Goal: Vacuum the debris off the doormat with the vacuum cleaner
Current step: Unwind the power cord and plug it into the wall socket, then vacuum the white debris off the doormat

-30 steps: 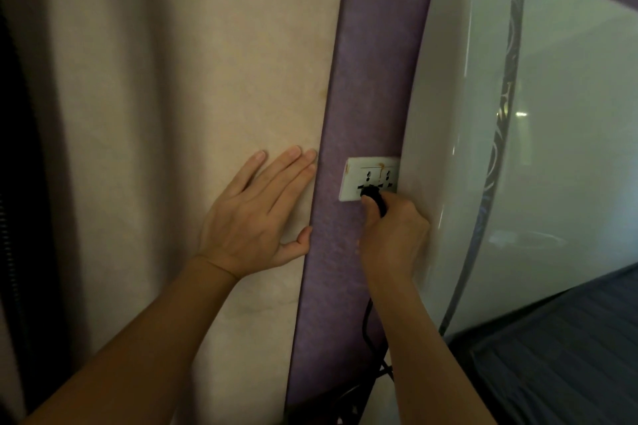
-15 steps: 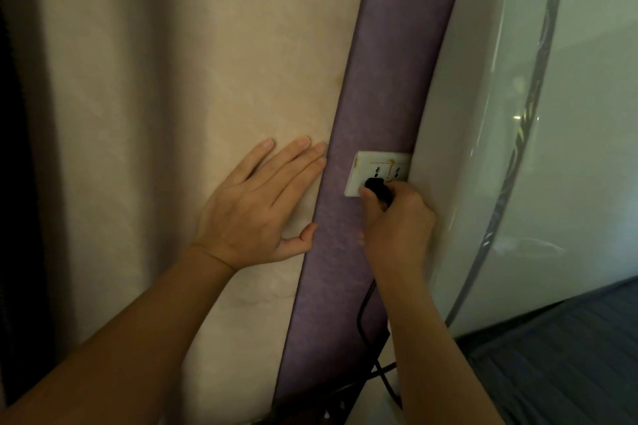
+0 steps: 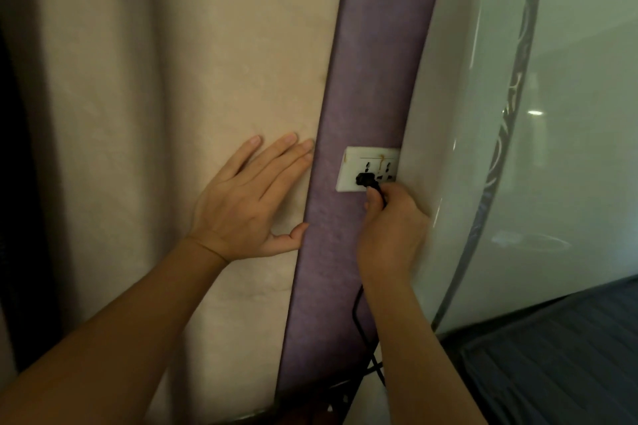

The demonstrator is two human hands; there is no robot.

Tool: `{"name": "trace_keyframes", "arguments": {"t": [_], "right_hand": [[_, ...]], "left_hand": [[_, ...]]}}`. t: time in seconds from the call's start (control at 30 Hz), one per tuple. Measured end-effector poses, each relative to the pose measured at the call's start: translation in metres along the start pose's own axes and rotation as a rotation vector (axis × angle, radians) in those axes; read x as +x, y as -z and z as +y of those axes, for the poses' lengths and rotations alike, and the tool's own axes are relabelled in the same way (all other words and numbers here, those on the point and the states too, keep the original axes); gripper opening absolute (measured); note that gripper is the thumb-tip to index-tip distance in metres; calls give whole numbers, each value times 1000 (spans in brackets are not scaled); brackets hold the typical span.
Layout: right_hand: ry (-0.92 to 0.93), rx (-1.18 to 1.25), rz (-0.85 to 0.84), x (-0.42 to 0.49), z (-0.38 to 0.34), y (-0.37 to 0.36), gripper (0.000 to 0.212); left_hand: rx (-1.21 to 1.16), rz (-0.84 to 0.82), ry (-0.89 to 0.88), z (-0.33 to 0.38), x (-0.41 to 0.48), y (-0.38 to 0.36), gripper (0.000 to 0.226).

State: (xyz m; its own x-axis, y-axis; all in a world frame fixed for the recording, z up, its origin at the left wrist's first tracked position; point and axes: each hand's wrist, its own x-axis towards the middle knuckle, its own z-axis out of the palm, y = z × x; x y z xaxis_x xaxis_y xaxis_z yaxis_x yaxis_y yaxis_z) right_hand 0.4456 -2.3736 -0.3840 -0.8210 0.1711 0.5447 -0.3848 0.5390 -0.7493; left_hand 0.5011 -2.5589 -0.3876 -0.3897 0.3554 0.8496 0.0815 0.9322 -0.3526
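A white wall socket (image 3: pixel 352 167) sits on a purple wall strip (image 3: pixel 362 79). A black plug (image 3: pixel 366 179) is at the socket's lower left outlet. My right hand (image 3: pixel 392 229) pinches the black cord (image 3: pixel 359 321) just behind the plug; the cord hangs down under my wrist. My left hand (image 3: pixel 248 200) rests flat, fingers straight, on the cream wall panel (image 3: pixel 172 97) left of the strip. The vacuum cleaner and the doormat are out of view.
A glossy white appliance (image 3: pixel 518 148) stands close on the right, its edge overlapping the socket's right side. Dark grey flooring (image 3: pixel 569 355) shows at the lower right. A dark gap runs down the far left edge.
My right hand has slid back from the plug along the cord, so the plug body now shows at the socket. The left hand stays pressed on the wall.
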Motion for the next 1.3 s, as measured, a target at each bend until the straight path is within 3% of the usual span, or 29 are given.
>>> {"name": "trace_keyframes", "arguments": {"t": [0.13,0.33,0.53,0.67,0.77,0.93,1.13,1.3], "right_hand": [[11,29,-156,-2,4,17,35],[207,85,-315,-13,12,40,59],[469,64,-226,-29,16,42,48],[577,2,-438,-33,6,38,47],[591,-133,-627,-25,-22,53,51],[605,-235,-845,2,-82,97,46],[654,-308,-1045,40,-187,175,60],[712,-266,-1123,42,-266,231,52]], "left_hand": [[-9,-50,3,4,1,2,79],[-162,-189,125,16,9,32,73],[-101,-262,370,50,-26,61,76],[-41,-506,534,56,-39,76,75],[-14,-716,628,59,-23,103,77],[-43,-914,726,55,45,174,78],[-161,-992,892,46,147,289,73],[-193,-1031,1032,33,190,383,69]]}}
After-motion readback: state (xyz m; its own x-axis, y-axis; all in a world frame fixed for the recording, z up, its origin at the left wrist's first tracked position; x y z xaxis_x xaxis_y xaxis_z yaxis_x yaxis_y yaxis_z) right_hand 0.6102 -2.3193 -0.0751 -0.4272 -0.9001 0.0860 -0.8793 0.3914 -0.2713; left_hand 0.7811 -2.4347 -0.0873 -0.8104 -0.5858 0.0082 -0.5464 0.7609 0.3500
